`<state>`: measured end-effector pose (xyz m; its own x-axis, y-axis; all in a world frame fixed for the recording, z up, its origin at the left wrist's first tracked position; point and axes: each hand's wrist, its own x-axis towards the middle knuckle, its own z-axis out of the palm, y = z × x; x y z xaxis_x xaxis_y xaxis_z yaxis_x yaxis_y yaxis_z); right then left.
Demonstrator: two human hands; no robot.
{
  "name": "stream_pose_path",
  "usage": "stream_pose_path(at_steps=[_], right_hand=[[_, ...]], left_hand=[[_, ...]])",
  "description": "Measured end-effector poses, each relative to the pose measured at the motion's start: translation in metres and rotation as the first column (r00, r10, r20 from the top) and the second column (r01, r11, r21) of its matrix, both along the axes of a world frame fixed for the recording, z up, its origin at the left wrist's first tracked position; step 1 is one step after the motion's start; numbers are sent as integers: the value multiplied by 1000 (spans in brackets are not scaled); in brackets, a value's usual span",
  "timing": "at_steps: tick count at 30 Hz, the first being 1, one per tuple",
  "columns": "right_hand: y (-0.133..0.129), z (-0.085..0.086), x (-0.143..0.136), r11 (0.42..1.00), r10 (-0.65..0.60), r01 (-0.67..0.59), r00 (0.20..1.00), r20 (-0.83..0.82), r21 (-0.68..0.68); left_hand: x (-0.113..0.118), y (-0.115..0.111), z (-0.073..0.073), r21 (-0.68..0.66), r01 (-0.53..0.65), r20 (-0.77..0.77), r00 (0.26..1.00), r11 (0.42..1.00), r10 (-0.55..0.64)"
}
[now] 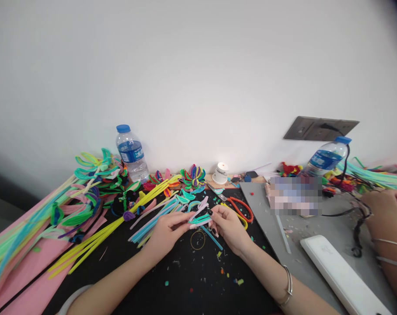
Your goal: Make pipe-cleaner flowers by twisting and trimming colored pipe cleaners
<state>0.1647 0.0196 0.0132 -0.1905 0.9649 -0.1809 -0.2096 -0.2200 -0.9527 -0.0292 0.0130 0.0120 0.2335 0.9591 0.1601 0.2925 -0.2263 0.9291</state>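
Between my two hands is a small looped piece of pipe cleaner [201, 218], pale lilac and turquoise green. My left hand [172, 228] pinches its left end with thumb and fingers. On the other side my right hand [227, 227] grips the right end, its fingers curled close. A blue pipe cleaner [212, 238] slants out below them. Just left of my hands lies a bundle of lilac and blue pipe cleaners [149, 225]. Scissors with orange handles [242, 209] rest beyond my right hand, and a thin rubber band [197, 240] lies on the black mat [172, 280].
Finished pipe-cleaner flowers [100, 175] and yellow stems [109, 236] crowd the left. A water bottle [131, 153] and a white cup [220, 173] stand by the wall. At right are another bottle [328, 156], a long white case [336, 267] and another person's hand [384, 205].
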Motion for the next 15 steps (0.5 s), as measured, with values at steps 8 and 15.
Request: stream_pose_path(at_steps=[8, 15], right_hand=[[-1, 3, -2, 999, 33, -35, 999, -38, -38], [0, 3, -1, 999, 47, -47, 999, 0, -24]], left_hand=[[-2, -2, -2, 150, 67, -58, 997, 986, -59], [-2, -3, 0, 167, 69, -91, 994, 984, -54]])
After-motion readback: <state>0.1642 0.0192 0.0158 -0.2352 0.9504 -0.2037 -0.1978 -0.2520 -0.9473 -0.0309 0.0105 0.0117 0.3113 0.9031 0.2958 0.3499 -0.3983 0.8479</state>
